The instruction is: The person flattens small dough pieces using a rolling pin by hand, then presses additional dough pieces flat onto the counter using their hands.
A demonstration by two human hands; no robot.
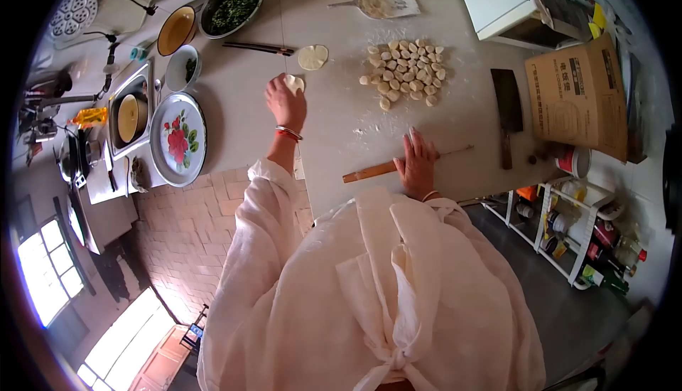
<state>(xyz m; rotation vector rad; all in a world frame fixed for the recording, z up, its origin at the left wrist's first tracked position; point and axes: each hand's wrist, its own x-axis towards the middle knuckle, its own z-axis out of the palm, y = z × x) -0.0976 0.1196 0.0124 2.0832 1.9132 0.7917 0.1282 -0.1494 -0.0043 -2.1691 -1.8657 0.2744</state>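
Note:
My left hand (pixel 287 108) is at the counter's left part, its fingers and thumb around a thin round dough wrapper (pixel 295 84). Just beyond it lies another flat dough wrapper (pixel 313 57). My right hand (pixel 418 162) rests palm down across a wooden rolling pin (pixel 371 172), fingers stretched out and slightly spread; part of the pin is hidden under it. Several small dough pieces (pixel 406 71) lie in a floury cluster beyond the right hand.
Left: chopsticks (pixel 257 48), a bowl of chopped greens (pixel 232 7), a brown bowl (pixel 177 30), a small white bowl (pixel 183 68), a floral tray (pixel 178 139) and a sink (pixel 146 78). Flour scoop (pixel 387 3) behind; cleaver (pixel 506 110), cardboard box (pixel 577 99) and bottle rack (pixel 568 227) right.

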